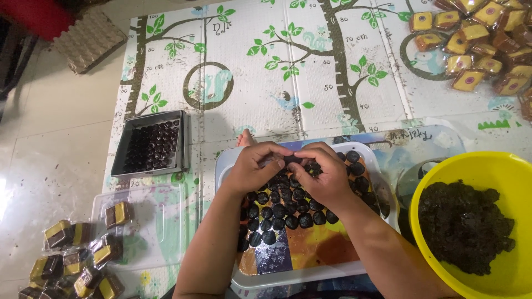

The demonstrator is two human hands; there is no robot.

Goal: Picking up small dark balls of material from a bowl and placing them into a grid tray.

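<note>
My left hand point(252, 166) and my right hand point(324, 174) meet over a white-rimmed tray point(288, 277) with a colourful picture bottom. Several small dark round balls point(282, 210) lie in rows on the tray. Both hands pinch one dark lump point(291, 159) between their fingertips, just above the far rows. To the right stands a yellow bowl point(515, 177) holding a dark crumbly mass point(463, 224).
A metal square tin point(183, 144) with dark balls sits on the left of the tree-patterned play mat point(288, 66). Wrapped yellow-brown packets lie at bottom left point(77, 260) and top right point(482, 39). A clear plastic lid point(160, 221) lies beside the tray. A toe point(245, 137) shows beyond the tray.
</note>
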